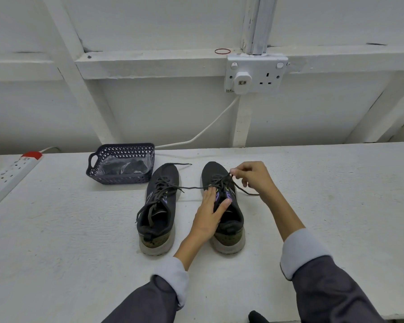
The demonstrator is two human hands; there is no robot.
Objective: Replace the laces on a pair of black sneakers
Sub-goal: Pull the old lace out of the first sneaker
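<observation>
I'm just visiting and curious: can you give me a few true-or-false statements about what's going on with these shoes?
1. The right hand pinches a lace on the right sneaker. True.
2. The left hand is lifting the left sneaker. False: it rests flat on the right sneaker.
3. The basket sits behind the left sneaker. True.
4. The left sneaker has no laces. False: it is laced, ends loose.

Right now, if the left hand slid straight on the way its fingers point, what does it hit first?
Likely the crossed dark laces on the right-side black sneaker. The left hand lies flat on that shoe's tongue, fingers pointing toward the toe. The right hand pinches a lace just beyond, though depth is unclear.
</observation>
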